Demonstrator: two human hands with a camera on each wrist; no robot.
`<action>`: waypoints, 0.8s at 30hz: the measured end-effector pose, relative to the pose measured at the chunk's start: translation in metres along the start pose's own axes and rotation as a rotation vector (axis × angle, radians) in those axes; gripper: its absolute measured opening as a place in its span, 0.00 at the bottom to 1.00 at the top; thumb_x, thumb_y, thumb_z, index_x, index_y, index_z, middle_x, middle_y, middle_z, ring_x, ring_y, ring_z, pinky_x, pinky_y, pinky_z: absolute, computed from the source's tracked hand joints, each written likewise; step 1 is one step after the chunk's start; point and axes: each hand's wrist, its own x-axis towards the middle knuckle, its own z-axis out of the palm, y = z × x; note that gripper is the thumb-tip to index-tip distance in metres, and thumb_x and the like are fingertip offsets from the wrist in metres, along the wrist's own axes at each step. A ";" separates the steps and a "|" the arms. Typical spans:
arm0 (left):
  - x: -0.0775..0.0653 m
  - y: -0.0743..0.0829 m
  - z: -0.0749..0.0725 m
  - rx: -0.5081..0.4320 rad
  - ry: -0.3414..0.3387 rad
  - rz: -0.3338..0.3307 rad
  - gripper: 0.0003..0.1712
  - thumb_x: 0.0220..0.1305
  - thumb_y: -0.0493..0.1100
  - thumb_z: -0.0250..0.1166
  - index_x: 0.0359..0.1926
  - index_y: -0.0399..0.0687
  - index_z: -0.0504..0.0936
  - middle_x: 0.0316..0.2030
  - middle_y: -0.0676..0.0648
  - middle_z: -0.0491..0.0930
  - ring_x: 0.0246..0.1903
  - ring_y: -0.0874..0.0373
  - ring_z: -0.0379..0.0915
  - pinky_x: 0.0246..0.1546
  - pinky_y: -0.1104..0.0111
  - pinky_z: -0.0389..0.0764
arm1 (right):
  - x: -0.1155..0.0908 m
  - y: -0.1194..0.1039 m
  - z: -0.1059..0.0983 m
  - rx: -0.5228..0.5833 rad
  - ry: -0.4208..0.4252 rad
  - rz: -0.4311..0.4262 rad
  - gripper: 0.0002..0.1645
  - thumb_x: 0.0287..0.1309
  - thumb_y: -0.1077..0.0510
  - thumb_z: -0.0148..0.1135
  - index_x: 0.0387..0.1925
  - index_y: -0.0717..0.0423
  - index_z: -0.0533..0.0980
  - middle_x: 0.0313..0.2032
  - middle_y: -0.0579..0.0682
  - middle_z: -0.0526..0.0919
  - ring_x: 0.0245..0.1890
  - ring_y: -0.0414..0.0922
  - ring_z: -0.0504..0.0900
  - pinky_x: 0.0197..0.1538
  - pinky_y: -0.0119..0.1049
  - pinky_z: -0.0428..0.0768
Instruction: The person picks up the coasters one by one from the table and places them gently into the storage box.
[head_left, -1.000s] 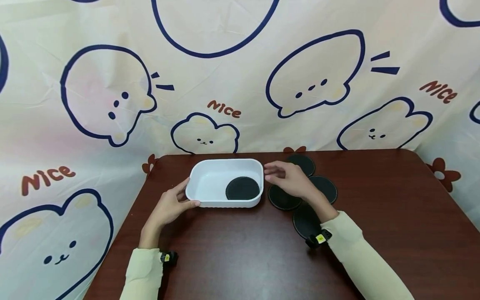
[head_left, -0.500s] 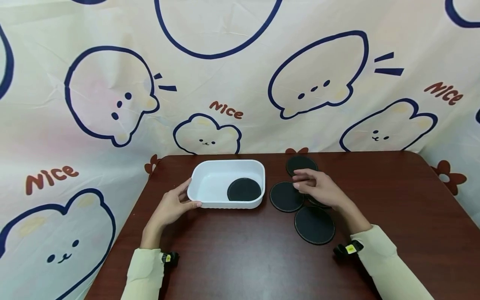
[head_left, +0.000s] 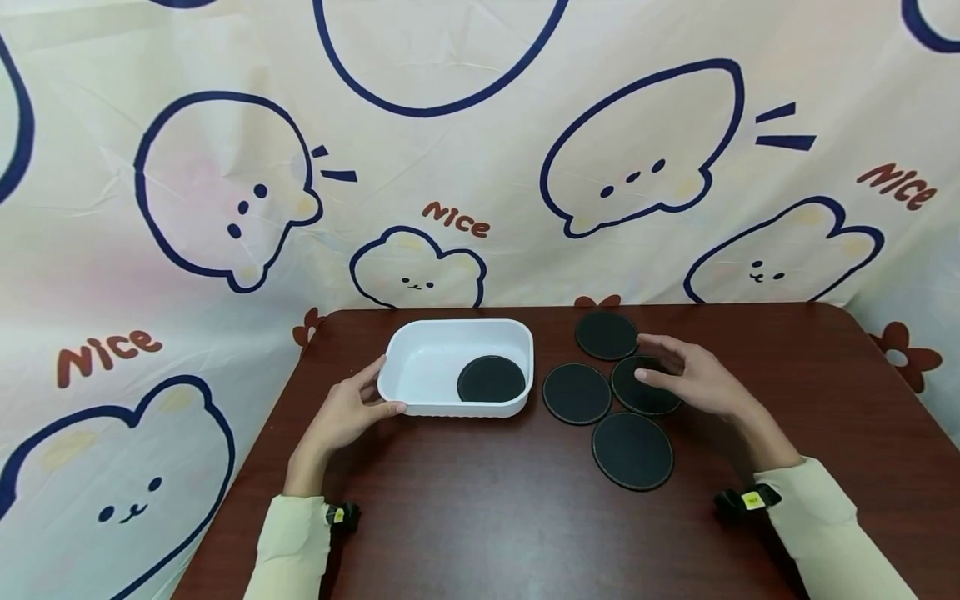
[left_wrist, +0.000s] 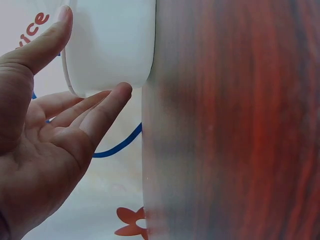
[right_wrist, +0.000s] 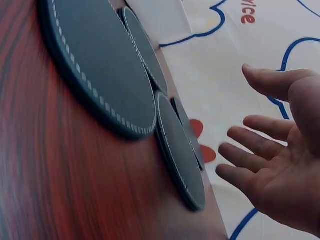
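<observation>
My left hand [head_left: 343, 410] holds a white plastic tray [head_left: 422, 371] by its near left corner. The thumb lies along the front side and the fingers sit against the left end. One round black coaster [head_left: 491, 379] lies in the right part of the tray. My right hand [head_left: 697, 377], with thumb and fingers spread and nothing between them, hovers over a black coaster [head_left: 637, 385] on the table. In the right wrist view, the right hand [right_wrist: 280, 155] shows an open palm, with stitched-edge coasters [right_wrist: 102, 60] lying flat beyond it.
Right of the tray, a back coaster [head_left: 606, 335], a left coaster [head_left: 576, 393] and a front coaster [head_left: 632, 451] lie close together on the dark brown wooden table [head_left: 480, 508]. A printed cloth [head_left: 510, 150] hangs right behind the table's back edge.
My right hand has moved right, from beside the tray's right end across to the rightmost coaster, uncovering the other coasters. My left hand and the tray keep their place.
</observation>
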 end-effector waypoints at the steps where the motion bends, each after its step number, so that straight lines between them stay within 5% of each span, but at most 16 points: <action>1: 0.000 0.000 0.000 0.000 -0.001 0.001 0.59 0.64 0.51 0.80 0.85 0.40 0.55 0.79 0.29 0.64 0.72 0.34 0.73 0.64 0.48 0.82 | -0.001 0.002 -0.002 -0.013 -0.004 0.011 0.48 0.74 0.42 0.67 0.83 0.59 0.60 0.79 0.67 0.66 0.79 0.70 0.65 0.75 0.69 0.69; 7: 0.000 0.000 0.000 -0.002 0.000 0.000 0.59 0.65 0.50 0.80 0.85 0.41 0.55 0.79 0.30 0.65 0.71 0.35 0.74 0.64 0.48 0.82 | -0.004 0.015 -0.011 -0.075 -0.047 0.054 0.56 0.73 0.41 0.69 0.86 0.58 0.50 0.82 0.72 0.55 0.80 0.76 0.58 0.75 0.75 0.65; 15: 0.001 -0.001 0.002 -0.013 -0.003 0.006 0.59 0.64 0.50 0.80 0.85 0.42 0.55 0.79 0.30 0.65 0.71 0.36 0.74 0.63 0.48 0.83 | -0.006 0.029 -0.017 -0.198 -0.049 0.032 0.61 0.68 0.40 0.73 0.86 0.59 0.49 0.82 0.72 0.55 0.79 0.77 0.58 0.72 0.81 0.62; 24: 0.000 0.001 0.001 0.001 0.000 -0.009 0.59 0.65 0.48 0.80 0.85 0.40 0.54 0.79 0.30 0.64 0.72 0.34 0.73 0.64 0.48 0.82 | 0.002 0.035 -0.010 -0.291 -0.065 -0.025 0.62 0.61 0.41 0.79 0.82 0.67 0.58 0.75 0.74 0.68 0.72 0.70 0.72 0.69 0.73 0.74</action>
